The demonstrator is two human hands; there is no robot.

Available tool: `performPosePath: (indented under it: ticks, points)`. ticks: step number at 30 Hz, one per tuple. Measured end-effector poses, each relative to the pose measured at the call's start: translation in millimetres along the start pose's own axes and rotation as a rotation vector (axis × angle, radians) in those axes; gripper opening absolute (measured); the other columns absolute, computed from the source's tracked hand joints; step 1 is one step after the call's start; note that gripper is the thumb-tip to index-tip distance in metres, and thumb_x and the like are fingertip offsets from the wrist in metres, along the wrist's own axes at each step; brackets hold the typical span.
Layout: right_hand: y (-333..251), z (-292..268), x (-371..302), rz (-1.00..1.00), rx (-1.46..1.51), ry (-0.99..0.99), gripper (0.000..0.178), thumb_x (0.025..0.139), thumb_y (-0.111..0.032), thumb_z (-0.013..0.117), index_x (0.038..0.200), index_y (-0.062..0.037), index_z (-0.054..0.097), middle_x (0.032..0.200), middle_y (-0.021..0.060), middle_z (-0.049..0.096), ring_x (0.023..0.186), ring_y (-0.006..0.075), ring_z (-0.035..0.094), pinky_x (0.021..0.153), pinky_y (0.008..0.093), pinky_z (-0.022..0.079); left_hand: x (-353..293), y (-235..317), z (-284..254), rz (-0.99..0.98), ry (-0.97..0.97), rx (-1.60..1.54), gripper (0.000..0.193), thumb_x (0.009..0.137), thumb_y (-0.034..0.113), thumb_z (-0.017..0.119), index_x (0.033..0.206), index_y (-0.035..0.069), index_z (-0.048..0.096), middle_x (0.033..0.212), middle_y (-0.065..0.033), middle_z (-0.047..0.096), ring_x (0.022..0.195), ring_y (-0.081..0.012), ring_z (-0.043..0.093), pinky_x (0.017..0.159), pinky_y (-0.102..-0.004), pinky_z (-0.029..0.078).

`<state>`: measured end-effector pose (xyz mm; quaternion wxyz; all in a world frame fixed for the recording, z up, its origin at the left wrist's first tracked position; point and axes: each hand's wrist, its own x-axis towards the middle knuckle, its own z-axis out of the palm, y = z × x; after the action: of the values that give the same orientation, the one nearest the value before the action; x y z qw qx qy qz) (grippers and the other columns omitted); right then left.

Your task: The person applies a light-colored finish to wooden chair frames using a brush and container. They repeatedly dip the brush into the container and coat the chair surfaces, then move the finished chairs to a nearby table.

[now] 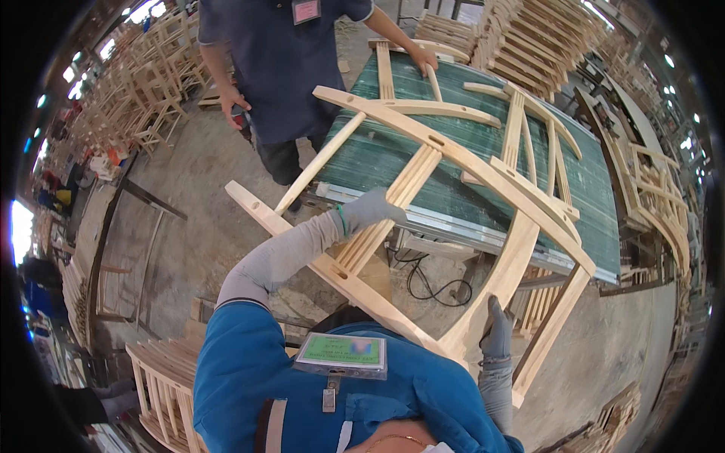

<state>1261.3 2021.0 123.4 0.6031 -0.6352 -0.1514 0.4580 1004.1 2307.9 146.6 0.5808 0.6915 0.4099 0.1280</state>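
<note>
Unfinished and pale, a wooden chair frame point(483, 164) lies tilted between me and the green-topped table, its far side over the tabletop. My left hand point(371, 211), in a grey glove, is closed round the grooved middle slat point(418, 175). A round rung point(321, 162) joins the frame's two long posts to the left. At the near right end, my gloved right hand point(496, 329) grips the edge of the wide crosspiece point(500, 275); its fingers are partly hidden by the wood.
Across the table point(596, 226), a person point(283, 75) in dark blue rests one hand on another wooden frame point(442, 108). Stacked wooden parts point(521, 45) rise behind. A black cable point(438, 291) hangs below the table. Slatted wooden pieces point(162, 392) stand at my lower left.
</note>
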Motion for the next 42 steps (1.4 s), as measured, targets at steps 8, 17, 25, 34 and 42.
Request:
performPosePath:
  ticks: [8,17,25,34,42]
  points:
    - [19,37,14,-0.018,0.188,0.025,0.04,0.087,-0.027,0.063,0.114,0.003,0.056,0.102,0.0031,0.059,0.092,0.0112,0.055,0.08,0.0251,0.044,31,-6,-15,-0.1,0.233,0.341,0.056,0.063,0.036,0.071,0.101,-0.004,0.058,0.09,-0.0161,0.061,0.085,-0.0261,0.06,0.076,-0.0335,0.046]
    - [33,74,28,0.104,0.212,0.152,0.039,0.087,-0.026,0.063,0.113,0.001,0.055,0.099,0.0059,0.06,0.089,0.0158,0.058,0.076,0.0285,0.048,61,-20,-46,-0.076,0.132,0.401,0.066,0.062,0.042,0.069,0.105,-0.007,0.055,0.102,-0.0238,0.061,0.097,-0.0343,0.06,0.084,-0.0378,0.045]
    - [46,85,48,0.158,0.095,0.07,0.041,0.085,-0.029,0.066,0.111,0.0004,0.055,0.096,0.0047,0.06,0.081,0.0138,0.059,0.069,0.0271,0.049,64,-32,-64,-0.02,0.261,0.534,0.067,0.067,0.047,0.068,0.11,-0.003,0.055,0.104,-0.0231,0.059,0.099,-0.0344,0.058,0.087,-0.0395,0.044]
    - [53,98,92,0.207,-0.088,-0.022,0.047,0.082,-0.037,0.068,0.107,0.0016,0.058,0.088,0.0047,0.061,0.073,0.0131,0.059,0.062,0.0273,0.049,65,-54,-91,-0.018,0.383,0.729,0.072,0.071,0.054,0.063,0.116,-0.001,0.053,0.116,-0.0236,0.051,0.109,-0.0358,0.052,0.091,-0.04,0.043]
    - [41,132,109,0.15,-0.28,-0.184,0.061,0.084,-0.051,0.059,0.098,0.0086,0.059,0.078,0.0096,0.063,0.066,0.0156,0.06,0.055,0.028,0.047,50,-73,-109,-0.058,0.515,0.794,0.082,0.079,0.058,0.053,0.133,-0.003,0.038,0.119,-0.0274,0.05,0.105,-0.0381,0.055,0.087,-0.0424,0.044]
